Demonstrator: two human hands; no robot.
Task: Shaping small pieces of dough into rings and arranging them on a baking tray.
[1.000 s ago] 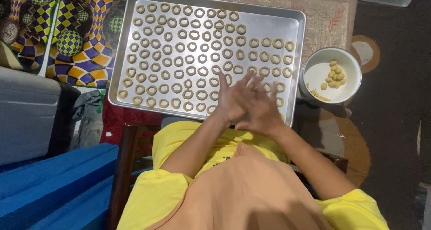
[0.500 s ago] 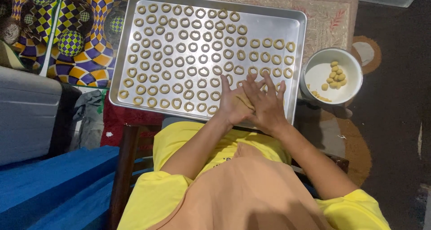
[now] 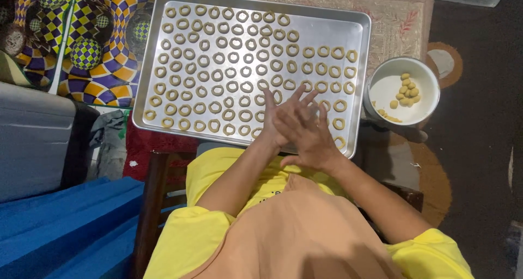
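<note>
My left hand (image 3: 275,121) and my right hand (image 3: 310,140) are pressed palm to palm, fingers spread, over the near right part of a metal baking tray (image 3: 327,31). The right hand lies on top and hides whatever is between the palms. Several rows of small ring-shaped dough pieces (image 3: 218,72) fill the tray. Just right of the tray stands a white bowl (image 3: 430,77) holding several small dough balls (image 3: 407,88).
A purple, yellow and white checkered cloth (image 3: 103,66) lies left of the tray. A grey box (image 3: 32,137) and a blue padded surface (image 3: 65,224) sit at the lower left. A patterned mat (image 3: 397,23) lies under the tray, and dark floor (image 3: 479,159) is on the right.
My hands have slid against each other while staying pressed together over the tray's near right corner. The fingers now point more up and to the right. Tray and bowl have not moved.
</note>
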